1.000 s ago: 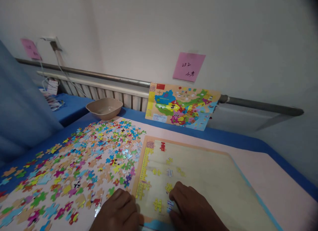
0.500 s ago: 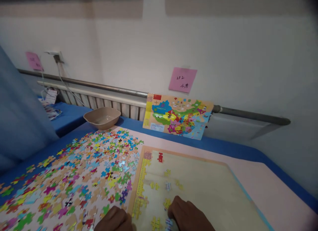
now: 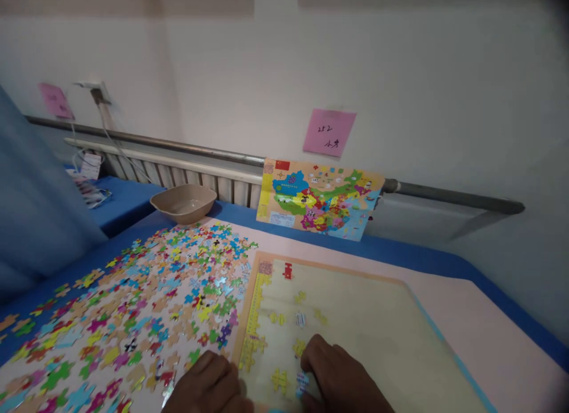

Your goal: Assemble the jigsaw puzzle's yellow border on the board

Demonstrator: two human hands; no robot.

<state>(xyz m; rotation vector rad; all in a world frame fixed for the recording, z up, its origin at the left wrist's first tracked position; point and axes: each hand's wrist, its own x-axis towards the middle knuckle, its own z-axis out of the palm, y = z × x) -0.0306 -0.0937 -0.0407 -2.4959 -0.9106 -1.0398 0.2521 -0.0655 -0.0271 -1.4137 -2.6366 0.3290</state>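
My right hand (image 3: pixel 340 374) is over the left part of the puzzle board (image 3: pixel 368 318), its fingers curled round a white and blue puzzle piece (image 3: pixel 302 382) that shows partly beside the fingertips. A yellow puzzle piece (image 3: pixel 299 348) lies against its index finger, and another yellow piece (image 3: pixel 280 379) is further left. At the board's lower left edge rests my left hand (image 3: pixel 208 382), closed with knuckles up; its fingertips are hidden. Joined yellow pieces (image 3: pixel 253 318) run along the left border. A red piece (image 3: pixel 288 271) sits near the top left corner.
Loose puzzle pieces (image 3: pixel 146 300) are spread over the pink sheet to the left. A beige bowl (image 3: pixel 184 204) stands behind them. The printed reference map (image 3: pixel 320 199) leans against the wall rail (image 3: pixel 453 197). A blue curtain (image 3: pixel 40 205) hangs at far left.
The view has tipped down slightly, so the wall and bed appear higher. Both hands stay in nearly the same places, and more of the white and blue piece shows by my right fingers.
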